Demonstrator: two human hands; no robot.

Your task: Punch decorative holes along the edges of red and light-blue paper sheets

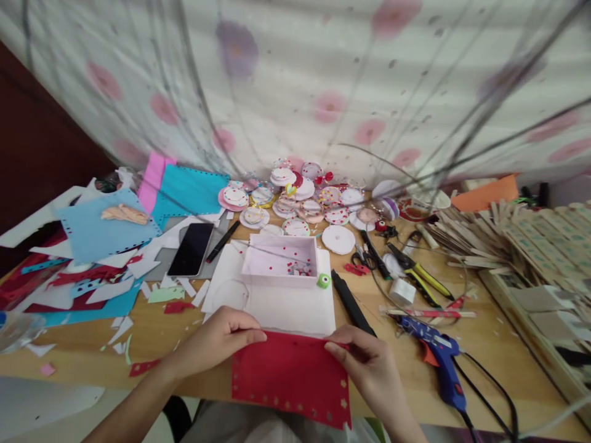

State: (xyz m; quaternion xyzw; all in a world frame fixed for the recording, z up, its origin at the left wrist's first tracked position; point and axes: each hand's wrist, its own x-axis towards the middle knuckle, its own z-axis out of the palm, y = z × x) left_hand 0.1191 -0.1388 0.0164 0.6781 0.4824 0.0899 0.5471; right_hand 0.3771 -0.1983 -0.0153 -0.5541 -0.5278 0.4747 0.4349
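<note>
A red sheet of paper or felt (290, 378) hangs over the table's front edge, with small flower-shaped holes punched along its sides and lower border. My left hand (226, 338) pinches its upper left edge between thumb and fingers. At the upper right edge, my right hand (364, 354) grips the same sheet. Just beyond lies a white sheet (286, 304), bearing a shallow white box (279, 281) with tiny red bits inside. A small green craft punch (324, 280) sits at the box's right corner.
Several decorated paper discs (286, 209) are heaped at the back. Left are a phone (191, 249), a black pen (223, 241) and paper scraps (111, 289). Right are a black cutter (353, 304), scissors (363, 257), yellow-black pliers (420, 274), a blue glue gun (438, 357) and wooden sticks (489, 240).
</note>
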